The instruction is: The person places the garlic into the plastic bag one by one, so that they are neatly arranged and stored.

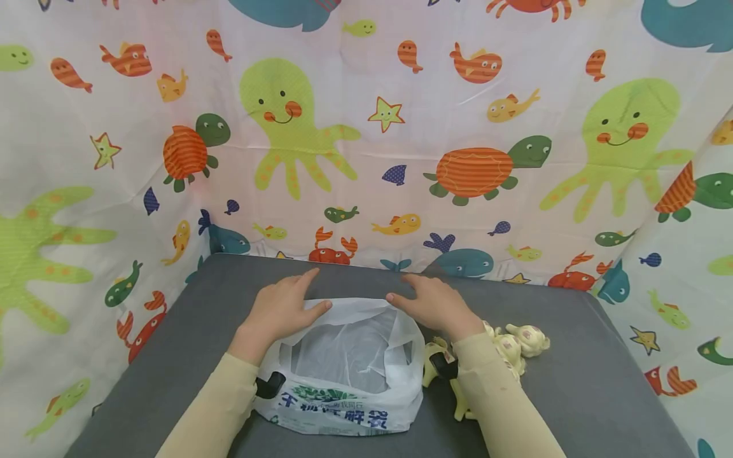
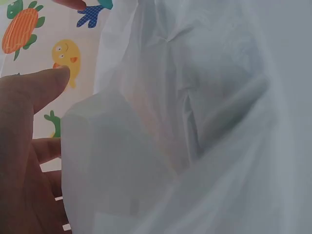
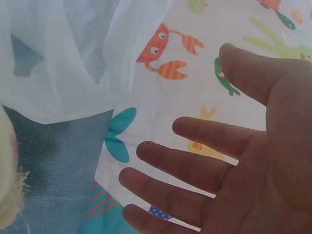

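Note:
A white plastic bag (image 1: 338, 416) with green and blue print stands on the grey table, its mouth spread wide. Over its back left rim is my left hand (image 1: 279, 310), fingers extended and thumb apart. In the left wrist view that hand (image 2: 29, 141) is beside the bag's thin wall (image 2: 204, 97), with nothing in its grasp. My right hand (image 1: 438, 306) hovers by the back right rim; the right wrist view shows its fingers (image 3: 180, 163) spread and holding nothing. Pale garlic bulbs (image 1: 528, 340) lie right of the bag, partly hidden by my right forearm.
The grey tabletop (image 1: 578, 381) ends at the back against a white curtain (image 1: 366, 159) printed with sea animals, which also rises along both sides. A dark wrist camera (image 1: 271, 385) sits close to the bag's left side.

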Demonstrator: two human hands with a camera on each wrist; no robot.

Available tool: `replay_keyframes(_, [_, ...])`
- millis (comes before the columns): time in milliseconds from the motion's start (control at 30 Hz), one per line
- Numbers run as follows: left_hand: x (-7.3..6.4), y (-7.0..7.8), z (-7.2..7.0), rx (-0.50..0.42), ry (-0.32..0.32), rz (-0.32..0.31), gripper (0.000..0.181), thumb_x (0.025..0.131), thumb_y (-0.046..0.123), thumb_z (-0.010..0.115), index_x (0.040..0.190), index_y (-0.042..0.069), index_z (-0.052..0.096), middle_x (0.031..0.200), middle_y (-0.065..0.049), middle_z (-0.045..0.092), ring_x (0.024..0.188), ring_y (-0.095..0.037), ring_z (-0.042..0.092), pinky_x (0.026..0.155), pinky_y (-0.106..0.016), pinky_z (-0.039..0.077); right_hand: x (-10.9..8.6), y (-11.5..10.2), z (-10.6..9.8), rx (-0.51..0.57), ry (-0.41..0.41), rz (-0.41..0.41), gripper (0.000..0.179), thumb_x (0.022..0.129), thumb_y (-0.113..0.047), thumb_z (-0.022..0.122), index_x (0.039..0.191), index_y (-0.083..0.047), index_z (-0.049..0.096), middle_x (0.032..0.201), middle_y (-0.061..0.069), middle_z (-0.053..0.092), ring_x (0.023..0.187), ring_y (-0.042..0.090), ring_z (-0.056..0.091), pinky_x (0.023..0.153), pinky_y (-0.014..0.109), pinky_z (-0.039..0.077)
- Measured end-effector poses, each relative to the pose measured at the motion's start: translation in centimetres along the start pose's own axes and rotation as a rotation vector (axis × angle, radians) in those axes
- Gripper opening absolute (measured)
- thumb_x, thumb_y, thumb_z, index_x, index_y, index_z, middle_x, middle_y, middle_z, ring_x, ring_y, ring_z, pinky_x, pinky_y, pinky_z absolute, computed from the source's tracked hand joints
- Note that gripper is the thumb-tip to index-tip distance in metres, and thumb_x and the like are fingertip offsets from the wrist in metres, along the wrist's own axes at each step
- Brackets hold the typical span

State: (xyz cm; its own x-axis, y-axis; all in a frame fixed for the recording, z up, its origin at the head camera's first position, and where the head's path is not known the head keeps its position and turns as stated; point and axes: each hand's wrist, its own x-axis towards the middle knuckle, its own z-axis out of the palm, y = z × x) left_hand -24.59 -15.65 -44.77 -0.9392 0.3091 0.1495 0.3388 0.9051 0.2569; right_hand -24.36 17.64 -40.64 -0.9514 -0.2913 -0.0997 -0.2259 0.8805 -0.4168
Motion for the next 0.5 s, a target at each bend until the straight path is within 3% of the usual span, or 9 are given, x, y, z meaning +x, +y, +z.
replay_keyframes(133, [-0.6, 0.0, 0.4, -0.009, 0.002, 0.002, 0.08, 0.1, 0.062, 0.069, 0.162, 0.014, 0.054, 0.148, -0.016, 0.067, 0.123, -0.04, 0.07, 0.093, -0.063, 0.058, -0.7, 0.1, 0.2, 0.047, 0.02, 0.002, 0.076, 0.106, -0.063, 0.061, 0.162, -0.012, 0.053, 0.158, 0.014, 0.06, 0.142, 0.041, 0.058, 0.111, 0.068, 0.047])
replay_keyframes(500, [-2.5, 0.2, 0.8, -0.033, 0.004, 0.047, 0.068, 0.1, 0.056, 0.073, 0.152, 0.013, 0.064, 0.145, -0.014, 0.069, 0.125, -0.037, 0.07, 0.094, -0.061, 0.059, -2.4, 0.1, 1.5, 0.169, 0.071, 0.022, 0.075, 0.106, -0.056, 0.066, 0.163, -0.01, 0.052, 0.162, 0.017, 0.055, 0.148, 0.044, 0.051, 0.114, 0.067, 0.044])
